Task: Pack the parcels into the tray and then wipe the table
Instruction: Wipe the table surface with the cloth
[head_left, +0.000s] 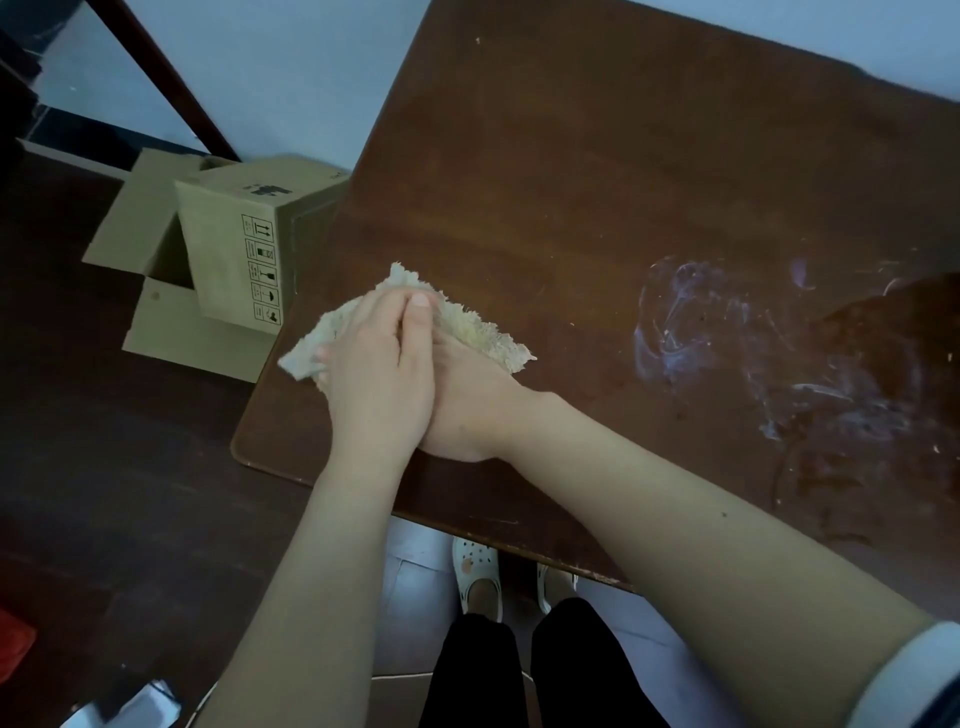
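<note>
Pressed flat, left hand (376, 364) stacked over right hand (457, 395), both palms pin the frayed cream cloth (467, 325) at the wooden table (571, 182)'s near-left corner — steady overlapping passes rightward should reach the whitish smears (727, 332) at the right.

Showing a pale blue wall (270, 67) meeting dark floor (104, 493), dim light falling over both.

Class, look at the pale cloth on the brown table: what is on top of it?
Both hands press on the cloth: the left hand lies over the right hand. The cloth's middle is covered; only its frayed edges show.
</note>
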